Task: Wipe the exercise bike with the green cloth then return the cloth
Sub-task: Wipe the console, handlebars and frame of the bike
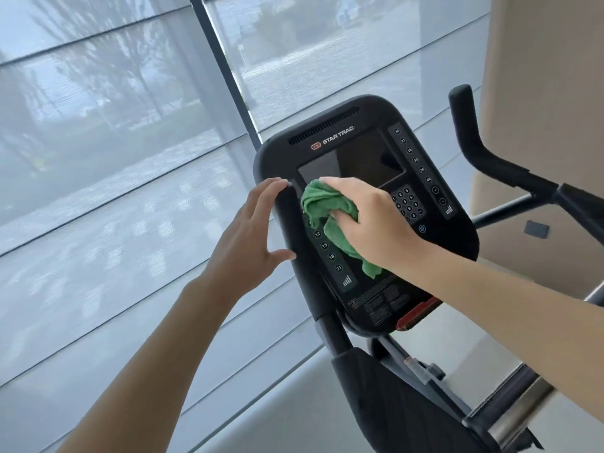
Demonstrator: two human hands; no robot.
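Forearms, both, enter from bottom edge. Left hand [248,230]: fingers spread wide, tips braced on left edge of the console [366,204], gripping nothing. Right hand [369,220]: fingers closed round bunched green cloth [322,207], pressed to console face just below the screen [353,161], over left button column. Handlebar [483,148] at right, untouched. Step: wiping exercise bike [392,397], console stage; est. early-mid. Next: sweep cloth across keypad [407,202] and screen w/ light pressure, then bars, seat; return of cloth pending.
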